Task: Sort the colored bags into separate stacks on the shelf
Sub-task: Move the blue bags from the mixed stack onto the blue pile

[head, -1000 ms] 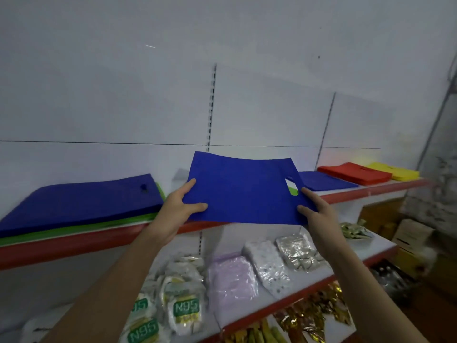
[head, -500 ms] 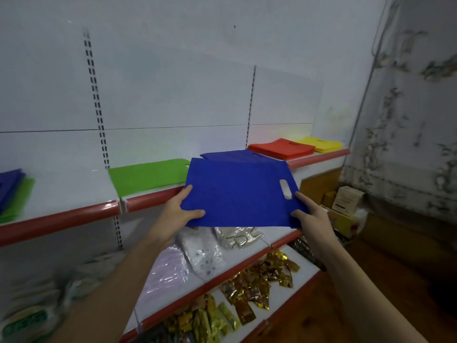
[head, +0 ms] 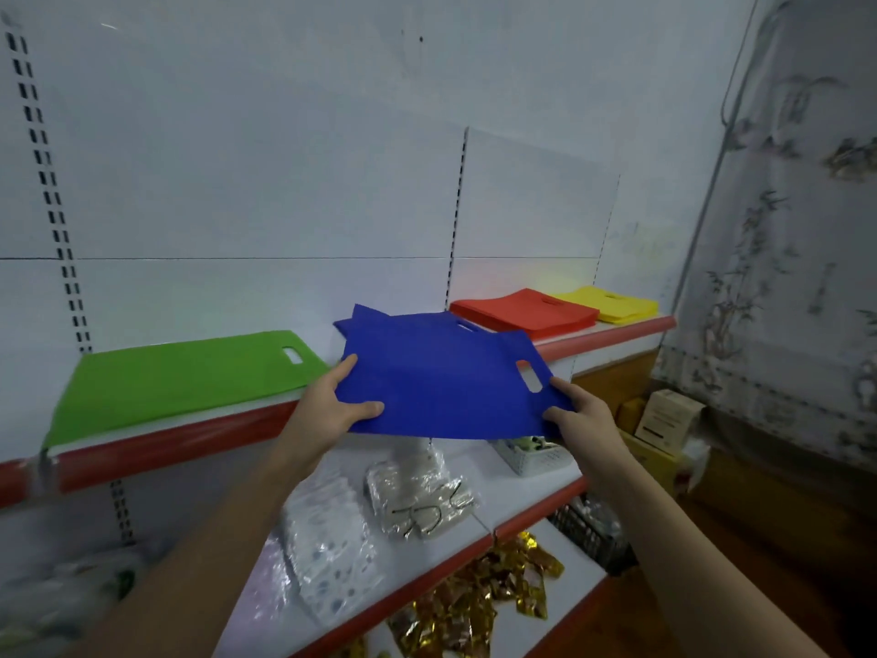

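The top shelf (head: pixel 199 439), red-edged, carried a green bag (head: pixel 180 377), blue bags (head: pixel 379 320), a red stack (head: pixel 524 311) and a yellow stack (head: pixel 612 303) in a row. The lower shelf (head: pixel 531 496) held clear packets (head: pixel 417 496) and what looked like a small basket (head: pixel 531 455).

The held blue bag (head: pixel 441 387) hides most of the blue stack (head: pixel 375 320) behind it; blurred packets (head: pixel 57 605) at 8 o'clock are unidentifiable.

White slotted wall panels (head: pixel 284 159), patterned curtain (head: pixel 783 277), brown floor (head: pixel 759 562).
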A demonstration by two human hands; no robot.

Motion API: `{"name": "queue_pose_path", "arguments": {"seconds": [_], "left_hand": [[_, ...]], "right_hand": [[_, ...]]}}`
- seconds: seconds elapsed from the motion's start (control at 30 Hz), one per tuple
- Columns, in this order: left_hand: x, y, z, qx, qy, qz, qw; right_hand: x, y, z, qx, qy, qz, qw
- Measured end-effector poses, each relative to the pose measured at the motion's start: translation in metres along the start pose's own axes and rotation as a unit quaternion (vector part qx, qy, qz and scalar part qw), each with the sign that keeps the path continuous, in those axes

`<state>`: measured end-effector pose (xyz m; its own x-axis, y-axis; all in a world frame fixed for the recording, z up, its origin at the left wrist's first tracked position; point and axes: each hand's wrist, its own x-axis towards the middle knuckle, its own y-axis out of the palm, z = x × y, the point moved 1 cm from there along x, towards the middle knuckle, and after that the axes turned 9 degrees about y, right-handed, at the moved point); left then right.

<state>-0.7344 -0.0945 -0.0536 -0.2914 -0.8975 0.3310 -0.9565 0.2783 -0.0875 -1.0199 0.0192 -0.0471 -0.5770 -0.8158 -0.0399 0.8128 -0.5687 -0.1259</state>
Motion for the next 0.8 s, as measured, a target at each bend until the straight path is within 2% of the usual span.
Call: {"name": "queue_pose_path", "arguments": {"seconds": [0.27, 0.43, 0.53, 0.67, 0.8], "left_hand": [[0.098, 0.018, 0.003, 0.148, 0.012, -0.109, 0.983], [0.138, 0.030, 0.015, 0.227, -0.030, -0.131, 0.964], [0.158, 0.039, 0.026, 0.270, -0.064, -0.142, 0.950], [0.176, 0.048, 0.041, 0.376, -0.130, -0.129, 0.908], [0.185, 0.059, 0.044, 0.461, -0.176, -0.099, 0.864]], "right_hand": [[0.143, 0.037, 0.039, -0.100, -0.059, 0.020, 0.993], [0.219, 0.055, 0.041, -0.163, -0.070, 0.046, 0.983], [0.259, 0.065, 0.044, -0.214, -0.107, 0.068, 0.969], [0.297, 0.075, 0.046, -0.305, -0.146, 0.099, 0.936], [0.321, 0.079, 0.047, -0.488, -0.210, 0.092, 0.842]]}}
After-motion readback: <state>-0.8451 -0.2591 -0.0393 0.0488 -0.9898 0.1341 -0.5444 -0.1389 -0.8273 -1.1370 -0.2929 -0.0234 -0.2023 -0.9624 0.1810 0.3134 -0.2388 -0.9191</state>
